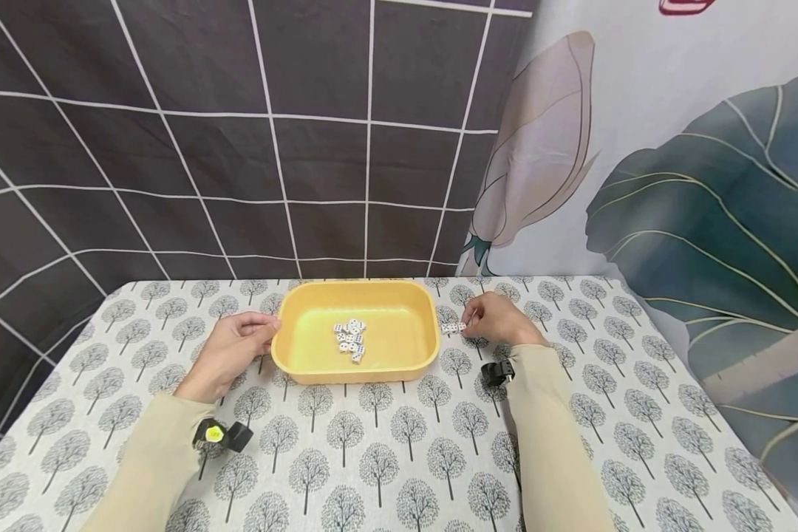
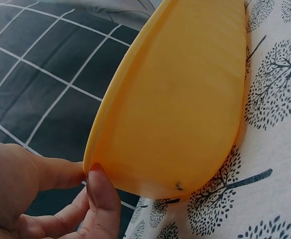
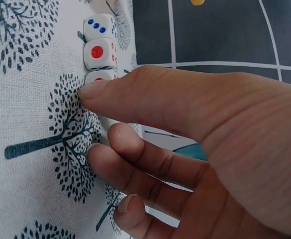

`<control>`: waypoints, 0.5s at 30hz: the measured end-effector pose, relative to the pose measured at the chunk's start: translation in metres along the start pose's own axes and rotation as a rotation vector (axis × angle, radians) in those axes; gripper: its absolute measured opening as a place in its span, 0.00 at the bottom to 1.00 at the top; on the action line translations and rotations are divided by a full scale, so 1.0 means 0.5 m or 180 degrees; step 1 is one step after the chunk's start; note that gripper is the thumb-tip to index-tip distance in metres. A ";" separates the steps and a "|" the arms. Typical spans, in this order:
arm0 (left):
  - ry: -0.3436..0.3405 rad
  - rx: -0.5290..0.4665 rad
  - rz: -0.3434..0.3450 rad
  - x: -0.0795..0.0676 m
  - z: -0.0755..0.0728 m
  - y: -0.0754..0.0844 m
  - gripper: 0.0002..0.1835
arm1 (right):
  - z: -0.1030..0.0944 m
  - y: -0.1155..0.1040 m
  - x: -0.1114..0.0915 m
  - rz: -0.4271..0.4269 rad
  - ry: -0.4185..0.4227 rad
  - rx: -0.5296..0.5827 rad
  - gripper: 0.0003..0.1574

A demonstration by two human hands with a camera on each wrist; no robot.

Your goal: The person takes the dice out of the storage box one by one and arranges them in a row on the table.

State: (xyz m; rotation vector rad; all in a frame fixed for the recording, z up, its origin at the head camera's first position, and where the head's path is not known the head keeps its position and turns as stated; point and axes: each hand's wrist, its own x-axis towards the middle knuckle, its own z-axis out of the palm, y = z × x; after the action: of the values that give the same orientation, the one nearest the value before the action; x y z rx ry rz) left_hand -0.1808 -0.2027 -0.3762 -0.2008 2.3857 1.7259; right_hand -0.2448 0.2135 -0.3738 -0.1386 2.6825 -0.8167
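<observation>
My left hand (image 1: 234, 346) pinches the left end of a yellow plastic basin (image 1: 355, 375) at its rim. The left wrist view shows the thumb (image 2: 103, 189) on the outer wall of the basin (image 2: 180, 109) and a finger over the rim. Beyond the basin's right end, white dice (image 1: 449, 328) stand in a short row on the cloth. My right hand (image 1: 502, 321) holds the near end of that row between thumb and fingers. In the right wrist view the thumb partly hides one die (image 3: 98, 75); another die (image 3: 100, 54) shows beside it, one red dot facing up.
Several white dice (image 1: 350, 338) lie in a loose cluster on the basin's floor. A tree-print cloth (image 1: 372, 458) covers the table. Behind stand a dark gridded curtain (image 1: 319, 162) and, at right, a leaf-and-flower curtain (image 1: 691, 192). Black straps with small devices (image 1: 497, 372) sit at both wrists.
</observation>
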 end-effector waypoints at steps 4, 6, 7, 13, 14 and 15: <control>0.0002 0.0011 0.0000 0.002 -0.001 -0.001 0.22 | 0.001 -0.002 0.001 -0.0002 -0.0010 0.0027 0.10; 0.0003 0.0005 0.0004 0.002 -0.001 -0.001 0.22 | 0.002 -0.002 0.002 -0.0015 -0.0010 0.0022 0.10; 0.0001 0.0004 0.0009 0.002 -0.001 -0.001 0.21 | 0.002 -0.002 0.002 -0.0024 -0.0005 0.0009 0.10; -0.0004 0.0004 0.0022 0.001 0.000 -0.001 0.21 | 0.002 -0.001 0.004 -0.0055 0.0005 -0.0045 0.10; -0.0005 0.0007 0.0017 0.001 0.000 -0.001 0.21 | 0.002 -0.001 0.003 -0.0057 0.0000 -0.0045 0.10; -0.0004 0.0009 0.0014 0.001 0.000 -0.001 0.21 | 0.001 -0.001 0.002 -0.0058 -0.0007 -0.0043 0.10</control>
State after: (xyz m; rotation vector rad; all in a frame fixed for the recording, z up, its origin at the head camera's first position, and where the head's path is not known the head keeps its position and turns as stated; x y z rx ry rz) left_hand -0.1811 -0.2028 -0.3767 -0.1940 2.3893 1.7241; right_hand -0.2458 0.2127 -0.3744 -0.1674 2.6890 -0.8036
